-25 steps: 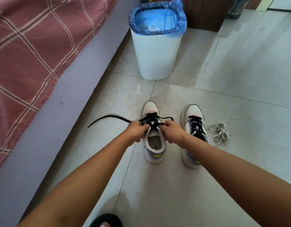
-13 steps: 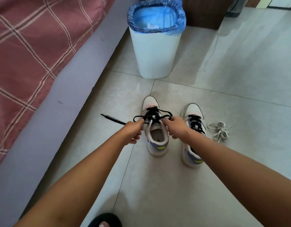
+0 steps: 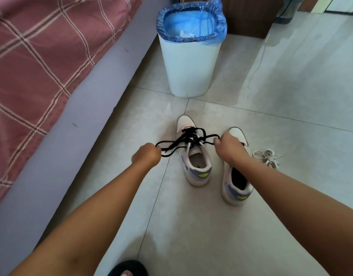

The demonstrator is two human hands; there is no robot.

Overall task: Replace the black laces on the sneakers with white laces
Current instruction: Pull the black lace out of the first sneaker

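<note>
Blue-lined white bin (image 3: 188,66), crumpled white scrap (image 3: 185,34) inside

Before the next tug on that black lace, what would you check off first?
1. Left hand grips the black lace: ok.
2. Right hand grips the lace: ok.
3. Lace loosened from the left sneaker: ok, loops pulled wide.
4. Lace fully out of the eyelets: not ok.
5. White laces within reach: ok, bundled on the floor beside the right sneaker.
6. Right sneaker unlaced: cannot tell, the right hand covers it.
</note>
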